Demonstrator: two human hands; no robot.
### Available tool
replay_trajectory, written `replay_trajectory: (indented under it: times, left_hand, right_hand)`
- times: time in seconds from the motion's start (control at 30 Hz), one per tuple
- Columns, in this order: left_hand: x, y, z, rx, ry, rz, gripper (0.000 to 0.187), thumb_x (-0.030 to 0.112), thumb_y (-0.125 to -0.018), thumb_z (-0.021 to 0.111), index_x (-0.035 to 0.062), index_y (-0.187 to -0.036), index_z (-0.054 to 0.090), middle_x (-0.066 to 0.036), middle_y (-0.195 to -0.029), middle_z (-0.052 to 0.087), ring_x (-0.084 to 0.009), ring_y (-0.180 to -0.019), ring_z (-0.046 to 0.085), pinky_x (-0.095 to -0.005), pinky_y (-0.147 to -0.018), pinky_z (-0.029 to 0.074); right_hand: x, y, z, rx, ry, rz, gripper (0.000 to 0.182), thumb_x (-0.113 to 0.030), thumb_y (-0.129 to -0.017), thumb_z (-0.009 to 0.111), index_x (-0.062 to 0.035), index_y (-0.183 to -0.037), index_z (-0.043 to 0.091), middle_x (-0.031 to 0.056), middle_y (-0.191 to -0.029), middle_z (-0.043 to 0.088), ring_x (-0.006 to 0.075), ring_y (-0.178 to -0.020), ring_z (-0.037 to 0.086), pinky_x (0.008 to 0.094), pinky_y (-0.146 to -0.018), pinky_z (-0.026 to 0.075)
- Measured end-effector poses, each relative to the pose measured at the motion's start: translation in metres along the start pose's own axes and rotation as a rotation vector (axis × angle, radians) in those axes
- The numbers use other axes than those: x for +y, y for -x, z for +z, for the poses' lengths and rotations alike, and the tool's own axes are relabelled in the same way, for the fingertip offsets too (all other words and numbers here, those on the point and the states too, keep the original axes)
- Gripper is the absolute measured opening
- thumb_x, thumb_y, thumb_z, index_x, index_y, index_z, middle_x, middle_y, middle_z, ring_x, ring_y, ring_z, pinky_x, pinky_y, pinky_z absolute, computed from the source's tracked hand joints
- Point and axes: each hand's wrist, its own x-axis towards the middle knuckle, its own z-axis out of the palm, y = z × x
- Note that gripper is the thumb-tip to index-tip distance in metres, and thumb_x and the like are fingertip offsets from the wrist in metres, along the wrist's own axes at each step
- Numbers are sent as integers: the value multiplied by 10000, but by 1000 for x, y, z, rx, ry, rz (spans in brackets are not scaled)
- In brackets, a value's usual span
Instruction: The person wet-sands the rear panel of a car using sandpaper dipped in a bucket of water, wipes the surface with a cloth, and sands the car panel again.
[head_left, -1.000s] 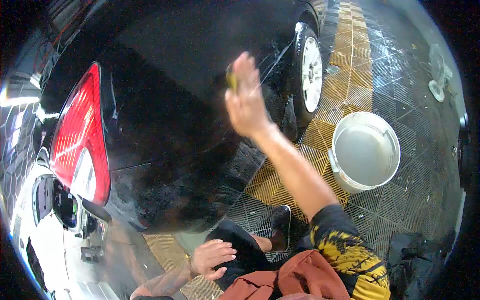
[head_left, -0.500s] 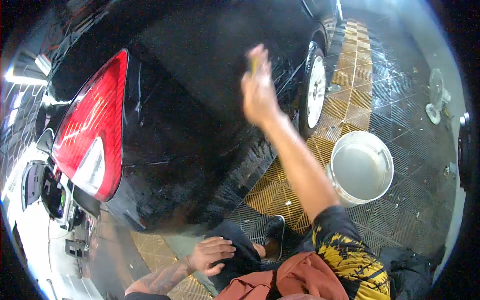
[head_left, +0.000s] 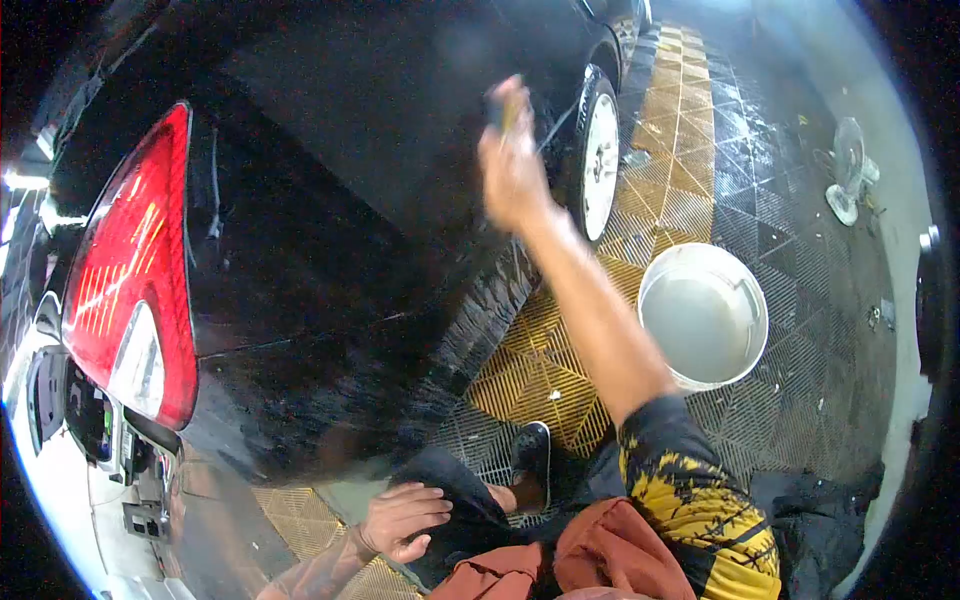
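Note:
My right hand point(head_left: 515, 180) reaches out against the dark side panel of a black car point(head_left: 330, 230), near the rear wheel point(head_left: 600, 155). Its fingers close around a small yellow-and-dark pad point(head_left: 508, 108); blur and the fingers hide most of it. My left hand point(head_left: 408, 515) lies with fingers stretched over my bent knee, holding nothing. The red tail light point(head_left: 140, 270) with its clear section is at the left. Pale streaks and scuffs mark the lower bumper.
A white bucket point(head_left: 645, 300) of cloudy water stands beside my right forearm on yellow and grey floor grating point(head_left: 690, 150). A fan point(head_left: 848, 170) is by the wall at the far right. Another white vehicle point(head_left: 75, 480) shows at the left edge. My shoe point(head_left: 532, 460) is below the bumper.
The view has shifted, so the car, bucket and fan sit farther left. My right hand stays at the side panel with the pad, slightly turned. My left hand remains on the knee.

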Motion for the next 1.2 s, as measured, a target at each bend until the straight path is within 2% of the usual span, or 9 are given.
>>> replay_trajectory:
  times: [0.07, 0.3, 0.4, 0.53, 0.7, 0.77, 0.83, 0.97, 1.2]
  left_hand:
    - [5, 1, -1, -8, -46, -9, 289, 295, -794, 536, 103, -939, 697, -48, -1053, 697, -262, -1059, 641, -418, -942, 473]
    - [11, -2, -3, -53, -64, 4, 296, 241, -731, 597, 68, -952, 693, -79, -1021, 697, -275, -1010, 656, -411, -893, 502]
    - [15, -3, -2, -21, -70, 18, 293, 276, -738, 583, 85, -927, 699, -68, -1009, 702, -261, -982, 663, -407, -866, 507]
    - [13, 1, 2, 43, -85, -1, 300, 309, -750, 565, 104, -917, 706, -60, -993, 708, -252, -962, 666, -402, -860, 504]
    - [21, 0, -2, -18, -68, -43, 301, 295, -753, 561, 100, -931, 707, -60, -995, 708, -260, -966, 666, -410, -867, 502]
    - [22, 0, -2, -47, -84, -40, 298, 288, -754, 563, 99, -934, 706, -59, -994, 708, -261, -968, 666, -413, -870, 501]
    - [21, 1, 0, 7, -86, -48, 292, 275, -759, 564, 99, -942, 707, -56, -1006, 707, -259, -985, 664, -416, -879, 497]
    - [24, 1, -2, -25, -88, -47, 316, 221, -726, 578, 75, -974, 709, -72, -1041, 702, -253, -1012, 659, -404, -885, 499]
    - [27, 4, 0, -27, -97, -68, 309, 228, -735, 581, 79, -973, 708, -69, -1058, 699, -246, -1035, 651, -402, -911, 486]
  right_hand:
    - [24, -31, -8, -138, -72, 280, 527, -87, -946, 291, 187, -1390, 214, 395, -1474, 128, 510, -1397, 115, 536, -1156, 127]
    - [38, 5, 5, -14, -133, 54, 602, -112, -959, 332, 14, -1493, 85, 320, -1528, 52, 445, -1431, 52, 520, -1162, 109]
    - [58, -32, -4, -82, -83, 248, 559, -79, -940, 345, 104, -1436, 163, 347, -1508, 95, 487, -1406, 116, 521, -1160, 127]
    - [-4, 29, 5, 40, -229, 73, 538, -79, -930, 340, 163, -1394, 214, 367, -1504, 42, 501, -1410, 65, 588, -1138, 109]
    - [58, -14, 8, -103, -55, 201, 492, -34, -891, 367, 176, -1334, 328, 383, -1495, 55, 508, -1405, 88, 558, -1149, 121]
    - [54, -16, 15, 3, 148, 139, 535, -50, -909, 355, 151, -1393, 247, 384, -1493, 61, 502, -1407, 82, 551, -1152, 119]
    - [18, 17, 16, 86, -209, 130, 598, -163, -949, 340, -8, -1495, 152, 288, -1547, 0, 464, -1430, -4, 570, -1142, 31]
    - [3, 30, 2, 47, 46, 240, 569, -239, -969, 341, -76, -1501, 217, 273, -1551, 46, 428, -1444, 42, 617, -1109, -37]
    - [-9, 52, 20, 124, -127, 316, 617, -227, -976, 341, 71, -1472, 126, 301, -1535, 83, 461, -1428, 60, 559, -1144, 35]
